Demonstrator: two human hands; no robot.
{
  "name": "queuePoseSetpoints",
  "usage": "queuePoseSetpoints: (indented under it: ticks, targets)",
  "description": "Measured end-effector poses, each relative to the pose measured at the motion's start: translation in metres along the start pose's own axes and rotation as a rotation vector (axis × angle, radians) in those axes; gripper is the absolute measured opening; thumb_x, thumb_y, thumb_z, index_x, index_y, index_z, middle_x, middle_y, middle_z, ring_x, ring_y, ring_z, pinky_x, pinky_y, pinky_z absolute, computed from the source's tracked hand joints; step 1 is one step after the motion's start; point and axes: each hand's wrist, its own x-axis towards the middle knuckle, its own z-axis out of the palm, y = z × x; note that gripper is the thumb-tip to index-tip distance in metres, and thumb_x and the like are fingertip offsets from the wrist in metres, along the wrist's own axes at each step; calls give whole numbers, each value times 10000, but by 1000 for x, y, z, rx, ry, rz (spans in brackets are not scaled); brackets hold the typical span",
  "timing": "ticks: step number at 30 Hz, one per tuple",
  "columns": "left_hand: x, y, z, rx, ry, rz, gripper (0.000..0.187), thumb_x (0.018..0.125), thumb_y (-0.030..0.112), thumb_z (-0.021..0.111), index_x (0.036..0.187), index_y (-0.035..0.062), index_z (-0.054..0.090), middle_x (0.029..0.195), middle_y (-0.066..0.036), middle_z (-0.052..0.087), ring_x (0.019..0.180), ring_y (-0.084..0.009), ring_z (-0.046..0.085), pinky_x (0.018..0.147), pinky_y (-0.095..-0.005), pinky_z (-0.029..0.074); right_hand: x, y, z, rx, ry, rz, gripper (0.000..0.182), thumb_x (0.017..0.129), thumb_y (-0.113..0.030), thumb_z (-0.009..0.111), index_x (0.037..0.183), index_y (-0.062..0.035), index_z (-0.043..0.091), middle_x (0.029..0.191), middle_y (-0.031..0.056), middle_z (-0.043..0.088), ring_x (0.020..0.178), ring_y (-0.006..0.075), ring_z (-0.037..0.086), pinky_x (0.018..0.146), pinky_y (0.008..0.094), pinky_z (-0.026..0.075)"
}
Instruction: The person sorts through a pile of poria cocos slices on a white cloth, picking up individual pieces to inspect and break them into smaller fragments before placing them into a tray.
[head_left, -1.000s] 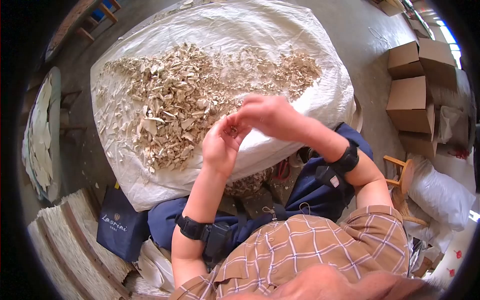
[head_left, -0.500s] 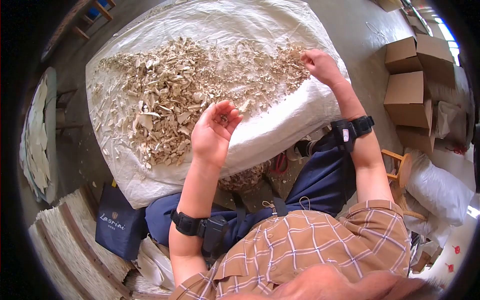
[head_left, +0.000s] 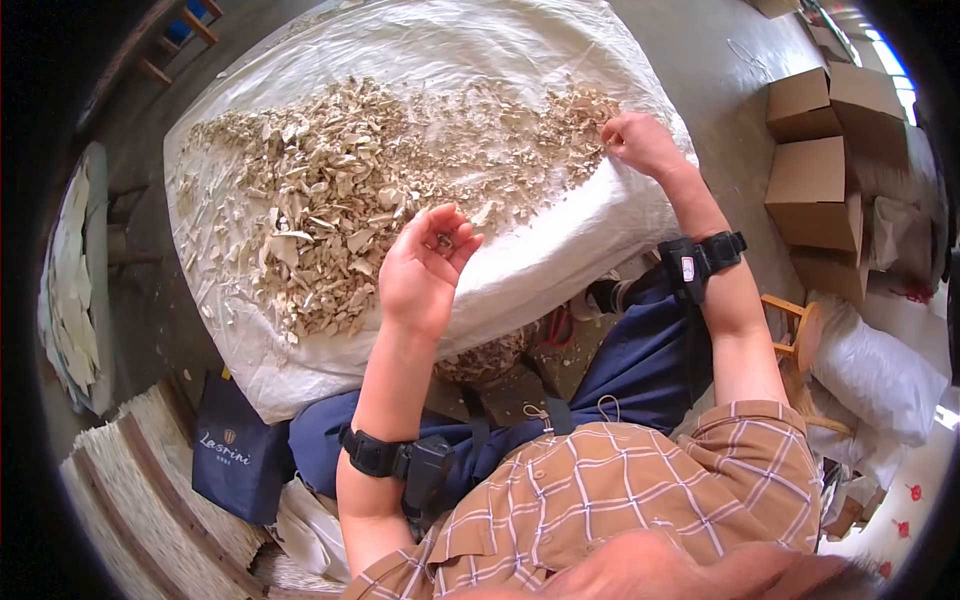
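Note:
A table covered by a white cloth [head_left: 520, 300] bears a pile of pale, dry, flaky pieces [head_left: 325, 190]. Smaller crumbs [head_left: 580, 120] lie spread toward its right side. Palm up at the near edge of the pile, my left hand [head_left: 428, 270] has curled fingers cupped around small bits that I cannot make out clearly. My right hand [head_left: 643, 143] is closed in a pinch at the right end of the crumbs; whatever its fingertips hold is too small to name.
Cardboard boxes [head_left: 815, 190] stand on the right, above a wooden stool [head_left: 800, 335] and a white sack [head_left: 875, 375]. A dark blue bag [head_left: 235, 450] sits at the lower left. Another surface with pale sheets [head_left: 75, 280] is at far left.
My right hand has moved slightly down toward the crumbs, its fingers now lower. My left hand has hardly moved and stays cupped.

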Motion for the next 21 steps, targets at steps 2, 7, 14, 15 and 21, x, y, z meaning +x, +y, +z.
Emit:
queuePoseSetpoints:
  ticks: [2,7,14,15,21]
  targets:
    - [0,1,-1,-9,-2,-1,241,881,178,391,945,-20,513,890,-97,525,810,-192,518,812,-368,446,1,-2,2,-21,-58,10,109,672,-106,576,764,-83,631,752,105,604,699,238,580,634,333,449]
    - [-1,3,-2,-18,-8,5,237,881,176,395,940,-21,514,889,-97,524,814,-194,518,812,-369,446,7,7,4,2,9,-11,139,702,-141,560,795,-55,618,732,128,598,697,257,575,634,343,442]
    - [-1,1,-2,-27,0,0,238,880,183,404,935,-15,524,865,-88,533,799,-192,526,805,-368,449,6,-15,-23,524,-122,187,197,741,-179,564,778,6,619,582,62,558,521,126,531,485,259,434]
    - [0,0,-2,-25,9,-3,242,879,187,404,931,-15,528,850,-85,534,788,-188,528,788,-366,456,6,-16,-23,563,-110,166,206,742,-188,570,776,9,620,554,39,542,491,94,508,451,237,420]
    - [0,-2,-2,-11,13,-22,227,873,183,424,925,-8,536,818,-70,539,760,-171,532,767,-356,466,5,-20,-28,657,-148,203,160,764,-171,581,792,-17,617,600,9,553,506,67,496,451,201,406]
